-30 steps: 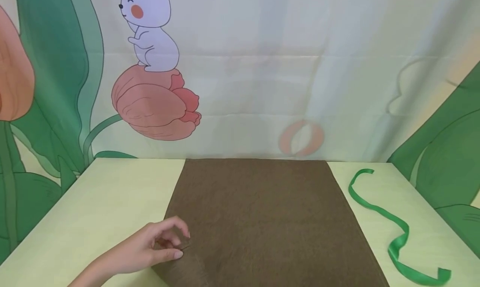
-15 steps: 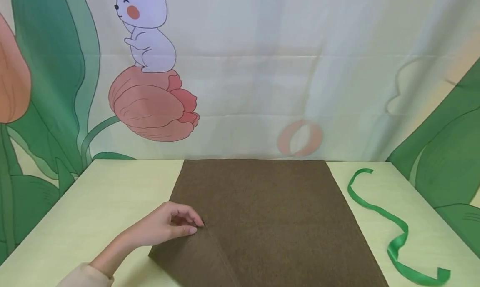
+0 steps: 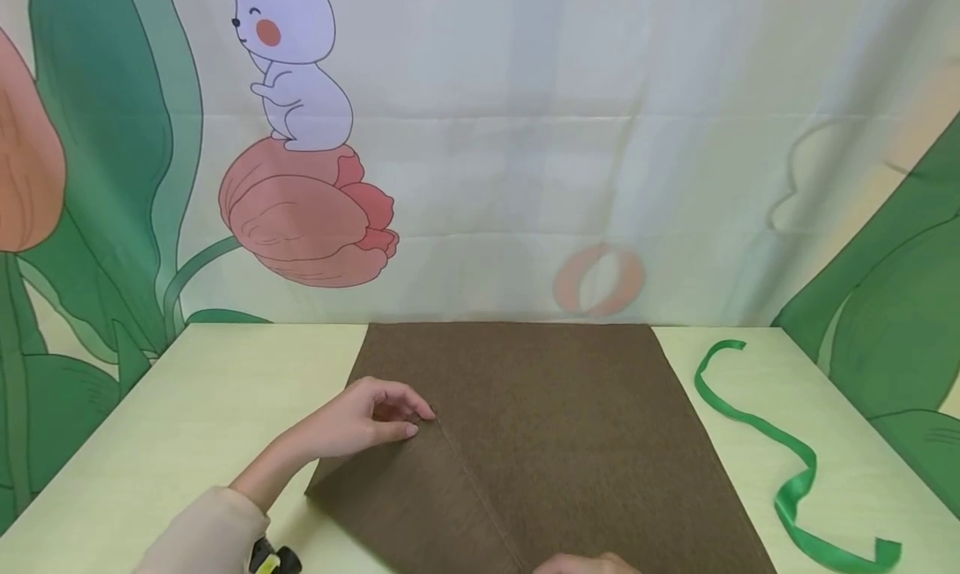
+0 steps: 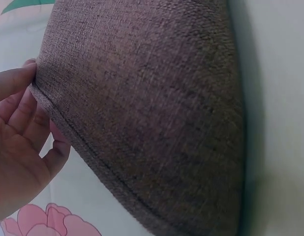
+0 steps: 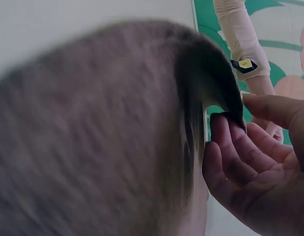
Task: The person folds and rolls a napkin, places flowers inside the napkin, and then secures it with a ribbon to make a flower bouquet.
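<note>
A brown woven cloth (image 3: 570,424) lies on the pale table, its near left part lifted and folding over. My left hand (image 3: 382,416) pinches the hemmed corner between thumb and fingers, raised above the cloth's left side. In the left wrist view, that hand (image 4: 24,118) grips the hem, and the cloth (image 4: 142,108) hangs away from it. At the bottom edge of the head view, only the top of my right hand (image 3: 585,565) shows. The right wrist view has the right hand (image 5: 260,162) pinching another part of the cloth's edge, the cloth (image 5: 93,137) curving up to it.
To the right of the cloth, a green ribbon (image 3: 798,474) lies in loose curves on the table (image 3: 225,391). A curtain printed with a rabbit and tulips (image 3: 480,166) hangs behind the table's far edge. A dark wrist device (image 3: 273,557) shows below the left sleeve.
My left hand has moved up and to the right, drawing the cloth's near left corner over. My right hand has come into the head view at the bottom edge.
</note>
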`<state>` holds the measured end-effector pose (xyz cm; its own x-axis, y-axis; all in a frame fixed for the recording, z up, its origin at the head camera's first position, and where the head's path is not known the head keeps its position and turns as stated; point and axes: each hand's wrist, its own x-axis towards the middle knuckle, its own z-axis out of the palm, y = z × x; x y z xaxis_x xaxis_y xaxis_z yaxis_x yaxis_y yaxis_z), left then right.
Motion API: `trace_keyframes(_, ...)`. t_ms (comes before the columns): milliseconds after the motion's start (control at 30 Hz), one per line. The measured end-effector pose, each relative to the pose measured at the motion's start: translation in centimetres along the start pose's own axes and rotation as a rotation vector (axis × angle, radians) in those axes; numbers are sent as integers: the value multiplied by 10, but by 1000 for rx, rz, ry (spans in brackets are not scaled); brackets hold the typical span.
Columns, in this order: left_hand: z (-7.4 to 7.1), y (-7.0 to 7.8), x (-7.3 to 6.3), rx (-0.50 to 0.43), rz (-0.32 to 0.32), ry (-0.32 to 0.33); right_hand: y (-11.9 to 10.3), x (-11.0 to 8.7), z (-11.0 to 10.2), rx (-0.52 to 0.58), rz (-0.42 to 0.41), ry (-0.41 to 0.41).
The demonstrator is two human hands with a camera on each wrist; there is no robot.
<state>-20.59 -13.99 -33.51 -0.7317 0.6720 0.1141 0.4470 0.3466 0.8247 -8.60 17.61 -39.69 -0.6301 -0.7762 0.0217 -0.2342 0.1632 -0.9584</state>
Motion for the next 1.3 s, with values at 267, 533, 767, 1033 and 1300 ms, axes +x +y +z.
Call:
trace_keyframes(267, 6, -2, 28, 54, -16, 29, 1, 6, -25, 80, 79, -69)
trace_keyframes(533, 15, -8, 58, 45, 22, 20, 2, -1, -47, -41, 70, 0)
trace_keyframes(767, 31, -11, 89, 123, 30, 20, 6, -5, -61, -66, 123, 26)
trace_keyframes(1033, 44, -11, 119, 207, 27, 38, 14, -6, -78, -100, 67, 37)
trace_keyframes(1300, 51, -9, 141, 256, 14, 94, 22, -9, -98, -92, 98, 75)
